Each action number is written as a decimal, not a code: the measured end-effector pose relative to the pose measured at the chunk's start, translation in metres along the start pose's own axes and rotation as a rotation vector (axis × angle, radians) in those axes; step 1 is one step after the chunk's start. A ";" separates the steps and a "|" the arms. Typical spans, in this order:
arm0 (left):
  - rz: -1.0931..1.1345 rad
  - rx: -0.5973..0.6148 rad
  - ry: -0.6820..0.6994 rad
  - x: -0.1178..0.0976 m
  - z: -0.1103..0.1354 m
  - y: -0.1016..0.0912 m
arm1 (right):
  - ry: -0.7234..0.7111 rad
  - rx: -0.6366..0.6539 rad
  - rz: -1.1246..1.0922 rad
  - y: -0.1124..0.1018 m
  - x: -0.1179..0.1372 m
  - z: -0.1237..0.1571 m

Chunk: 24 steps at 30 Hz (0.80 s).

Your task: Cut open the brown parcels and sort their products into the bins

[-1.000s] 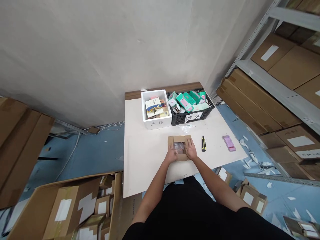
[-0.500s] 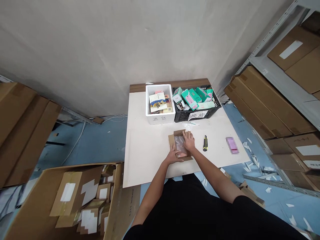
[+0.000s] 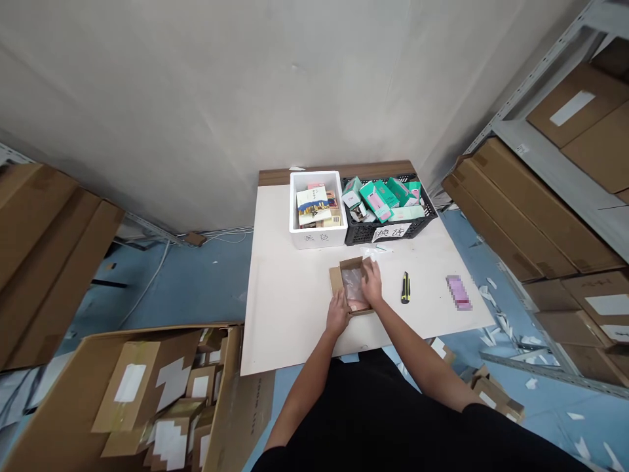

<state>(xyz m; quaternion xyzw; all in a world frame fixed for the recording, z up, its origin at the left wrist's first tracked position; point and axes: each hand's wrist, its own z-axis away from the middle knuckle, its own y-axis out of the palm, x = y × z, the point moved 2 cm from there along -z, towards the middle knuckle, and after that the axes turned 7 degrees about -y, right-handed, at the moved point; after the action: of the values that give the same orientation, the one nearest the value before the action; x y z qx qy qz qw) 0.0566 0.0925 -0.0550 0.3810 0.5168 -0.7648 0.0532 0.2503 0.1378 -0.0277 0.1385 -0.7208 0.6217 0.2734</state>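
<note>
A small brown cardboard box (image 3: 336,278) lies open on the white table, one flap turned out to its left. Inside it is clear plastic wrapping (image 3: 352,283), with something pinkish showing at the near end. My left hand (image 3: 338,313) grips the box at its near left side, fingers along the wall. At the right wall, my right hand (image 3: 372,282) holds the edge near the far corner, its fingers bent over it. A yellow and black box cutter (image 3: 405,288) rests on the table to the right of my right hand.
Behind stand a white foam box (image 3: 319,238) of books and a black crate (image 3: 361,234) of green boxes. A pixelated pink item (image 3: 458,292) lies at right. A large carton (image 3: 230,367) full of parcels is at lower left; shelves with boxes (image 3: 548,210) stand right.
My left hand has shifted from the box's near edge to its left side, its fingers now closer together. My right hand stays at the right wall. The view has tilted slightly.
</note>
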 end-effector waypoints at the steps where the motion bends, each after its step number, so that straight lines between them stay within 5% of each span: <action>1: 0.000 -0.010 0.003 0.002 0.000 -0.003 | -0.039 0.003 -0.027 0.002 0.006 0.006; 9: -0.003 -0.052 -0.015 0.032 0.016 -0.039 | -0.262 0.317 -0.064 0.040 0.054 -0.004; 16: -0.009 -0.059 -0.096 0.077 0.049 -0.075 | -0.200 0.670 0.042 0.097 0.092 -0.024; 24: 0.101 -0.030 -0.171 0.091 0.060 -0.079 | -0.065 0.925 0.264 0.157 0.109 -0.007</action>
<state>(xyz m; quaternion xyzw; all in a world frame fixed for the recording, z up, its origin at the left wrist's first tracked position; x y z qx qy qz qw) -0.0764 0.1072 -0.0432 0.3393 0.5017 -0.7831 0.1412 0.0791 0.1899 -0.0944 0.1723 -0.3884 0.9018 0.0790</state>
